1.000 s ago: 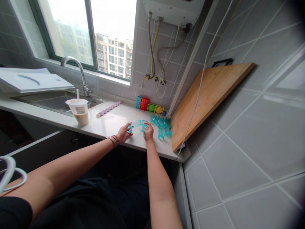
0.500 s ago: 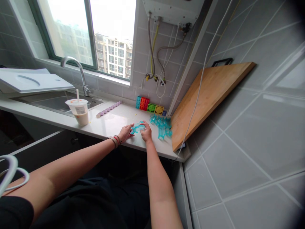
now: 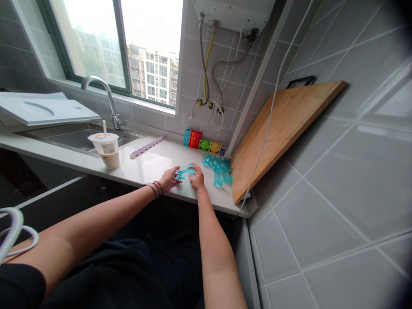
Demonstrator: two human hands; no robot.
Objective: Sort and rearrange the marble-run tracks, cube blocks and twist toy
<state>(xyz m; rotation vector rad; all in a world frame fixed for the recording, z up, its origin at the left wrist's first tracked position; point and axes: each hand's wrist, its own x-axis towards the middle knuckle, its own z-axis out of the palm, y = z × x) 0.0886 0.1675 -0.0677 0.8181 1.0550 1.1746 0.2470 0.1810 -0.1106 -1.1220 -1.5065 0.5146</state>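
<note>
Between my two hands is a clear turquoise plastic piece [image 3: 184, 172], held just over the counter's front part. My left hand [image 3: 170, 179] grips its left end, fingers behind and thumb near the edge; bracelets circle that wrist. On the opposite end, my right hand [image 3: 197, 177] is closed, with its fingertips curled over the top. To the right of my right hand lie several similar turquoise pieces [image 3: 218, 166], clustered beside the wooden board. The exact shape of the held piece is partly hidden by my fingers.
A wooden board [image 3: 283, 133] leans on the right wall, a white cable [image 3: 269, 116] hanging before it. Coloured plastic blocks [image 3: 206, 144] line the back wall. A lilac zigzag strip [image 3: 147, 148] and a lidded drink cup [image 3: 108, 152] stand left, near the sink [image 3: 80, 134].
The turquoise piece has tilted slightly in my hands. Both hands stay in nearly the same place; the rest of the counter looks unchanged.
</note>
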